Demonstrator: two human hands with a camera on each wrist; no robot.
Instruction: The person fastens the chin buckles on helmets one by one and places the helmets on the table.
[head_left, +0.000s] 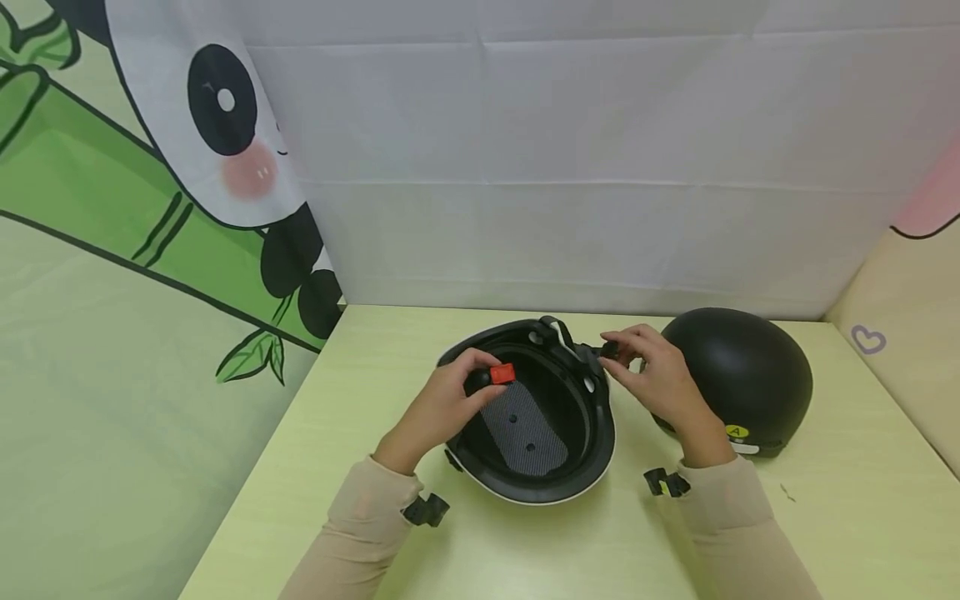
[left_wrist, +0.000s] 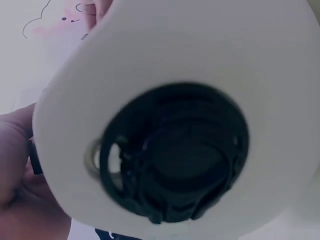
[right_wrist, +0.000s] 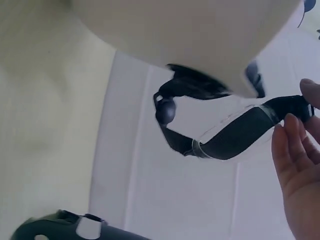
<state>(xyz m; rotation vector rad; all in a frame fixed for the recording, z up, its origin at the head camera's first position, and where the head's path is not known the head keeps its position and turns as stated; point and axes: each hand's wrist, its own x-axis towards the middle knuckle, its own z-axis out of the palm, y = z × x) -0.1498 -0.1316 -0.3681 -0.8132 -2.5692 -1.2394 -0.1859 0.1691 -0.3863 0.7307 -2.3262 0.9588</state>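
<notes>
A white helmet (head_left: pixel 609 433) lies upside down on the table, its black lining (head_left: pixel 573 408) facing up. My left hand (head_left: pixel 442 404) is over the left side of its opening, pinching a black strap end with a red buckle (head_left: pixel 502 373) between thumb and fingers. At the right rim, my right hand (head_left: pixel 663 375) pinches the end of a black chin strap (right_wrist: pixel 240 132), which curves out from the shell in the right wrist view. The left wrist view is mostly filled by the white shell (left_wrist: pixel 280 60) and a round black fitting (left_wrist: pixel 187 160) on it.
A black helmet (head_left: pixel 735 375) with a yellow sticker sits dome up on the table, just behind my right hand. The pale table (head_left: pixel 330 500) meets a white cloth backdrop (head_left: pixel 570 233) at the back. A printed panel (head_left: pixel 150 333) stands along the left.
</notes>
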